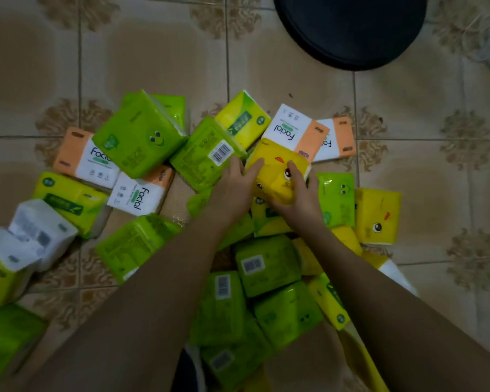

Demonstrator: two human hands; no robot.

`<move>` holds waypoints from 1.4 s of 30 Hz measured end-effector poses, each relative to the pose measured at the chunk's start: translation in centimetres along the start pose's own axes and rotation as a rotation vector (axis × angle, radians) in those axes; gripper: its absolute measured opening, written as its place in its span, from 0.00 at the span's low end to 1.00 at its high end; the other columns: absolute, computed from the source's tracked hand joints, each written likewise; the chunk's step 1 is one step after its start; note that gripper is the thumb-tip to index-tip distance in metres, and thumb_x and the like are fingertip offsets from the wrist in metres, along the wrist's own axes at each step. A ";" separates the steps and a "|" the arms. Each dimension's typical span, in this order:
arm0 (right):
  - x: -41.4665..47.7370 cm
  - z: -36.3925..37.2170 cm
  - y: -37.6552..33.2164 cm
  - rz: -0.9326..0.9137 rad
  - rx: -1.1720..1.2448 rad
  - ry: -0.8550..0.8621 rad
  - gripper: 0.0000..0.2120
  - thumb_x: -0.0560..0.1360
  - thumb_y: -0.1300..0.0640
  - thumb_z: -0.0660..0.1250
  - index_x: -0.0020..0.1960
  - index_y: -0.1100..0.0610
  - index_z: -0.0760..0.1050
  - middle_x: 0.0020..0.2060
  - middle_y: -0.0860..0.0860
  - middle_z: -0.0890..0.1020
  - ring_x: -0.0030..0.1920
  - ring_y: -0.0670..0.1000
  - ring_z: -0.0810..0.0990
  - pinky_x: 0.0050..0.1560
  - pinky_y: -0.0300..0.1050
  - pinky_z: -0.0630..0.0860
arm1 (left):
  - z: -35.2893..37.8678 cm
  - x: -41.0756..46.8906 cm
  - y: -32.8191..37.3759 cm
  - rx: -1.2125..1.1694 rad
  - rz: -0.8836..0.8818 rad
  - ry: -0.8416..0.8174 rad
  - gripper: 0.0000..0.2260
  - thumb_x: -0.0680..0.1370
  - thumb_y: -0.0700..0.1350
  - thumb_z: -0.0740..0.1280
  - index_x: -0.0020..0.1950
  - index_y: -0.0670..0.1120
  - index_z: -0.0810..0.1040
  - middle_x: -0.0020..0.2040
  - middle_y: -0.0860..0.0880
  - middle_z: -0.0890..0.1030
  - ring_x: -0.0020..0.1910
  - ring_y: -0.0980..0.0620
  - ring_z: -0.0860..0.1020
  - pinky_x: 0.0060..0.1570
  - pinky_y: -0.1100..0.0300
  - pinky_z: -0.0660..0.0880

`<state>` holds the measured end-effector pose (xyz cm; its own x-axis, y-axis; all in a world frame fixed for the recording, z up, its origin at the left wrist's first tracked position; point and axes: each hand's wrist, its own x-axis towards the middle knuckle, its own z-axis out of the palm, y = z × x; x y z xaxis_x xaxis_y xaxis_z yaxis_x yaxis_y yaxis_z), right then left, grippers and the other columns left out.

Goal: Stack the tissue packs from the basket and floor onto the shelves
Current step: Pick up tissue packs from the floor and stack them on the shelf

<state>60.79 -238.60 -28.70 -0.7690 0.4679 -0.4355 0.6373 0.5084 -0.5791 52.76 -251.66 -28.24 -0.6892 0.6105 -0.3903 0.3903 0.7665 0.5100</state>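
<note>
Right hand (300,196) is curled over the yellow pack (272,162), fingers hooked on its top face, squeezing the wrapper in. Left hand (232,190) comes in from the other side, fingers stretched fairly straight against the pack's left edge, so the pack sits clamped between the two hands. It is just right of the frame's centre, resting on top of the heap and not clearly lifted yet.

Touching it on the left is a green pack with a barcode (207,154), and above it leans an orange-and-white Facial pack (294,128). Further out, another yellow pack (376,213) lies at the right, a green pack with a smiling face (142,137) at the upper left, and white packs (37,230) at the left edge. More green ones crowd the bottom, between the forearms.

All of it lies on the tiled floor (153,52), with a black round object (351,26) at the upper right. No shelf or basket shows, and well over a dozen packs are still down here. By my reckoning this is the pick-up step, with most of the stacking left to do.
</note>
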 end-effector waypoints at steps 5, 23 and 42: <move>-1.7 -1.0 -0.8 -0.002 0.073 0.017 0.35 0.71 0.60 0.70 0.74 0.55 0.59 0.74 0.56 0.54 0.73 0.51 0.56 0.61 0.34 0.58 | -0.9 -2.1 1.2 -0.223 -0.039 -0.007 0.26 0.76 0.34 0.61 0.74 0.44 0.61 0.60 0.38 0.64 0.52 0.42 0.71 0.52 0.52 0.70; -24.4 -15.0 -27.7 -0.640 0.215 0.020 0.24 0.75 0.63 0.66 0.70 0.61 0.66 0.72 0.59 0.63 0.73 0.54 0.61 0.72 0.47 0.59 | -27.8 -30.6 7.9 -0.270 -0.107 0.603 0.28 0.73 0.35 0.65 0.72 0.45 0.64 0.66 0.40 0.69 0.66 0.43 0.68 0.59 0.59 0.64; -66.5 0.0 -51.8 -1.525 0.273 -0.489 0.30 0.64 0.55 0.58 0.65 0.61 0.72 0.67 0.58 0.71 0.68 0.54 0.68 0.64 0.33 0.59 | -32.7 -83.8 1.2 -0.289 -0.627 1.258 0.33 0.71 0.53 0.72 0.73 0.59 0.61 0.69 0.43 0.59 0.70 0.48 0.62 0.68 0.64 0.56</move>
<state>78.91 -296.09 30.24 -0.6198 -0.6118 0.4915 -0.6763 0.0988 -0.7299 91.04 -308.44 30.17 -0.8300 -0.5023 0.2425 -0.2046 0.6787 0.7053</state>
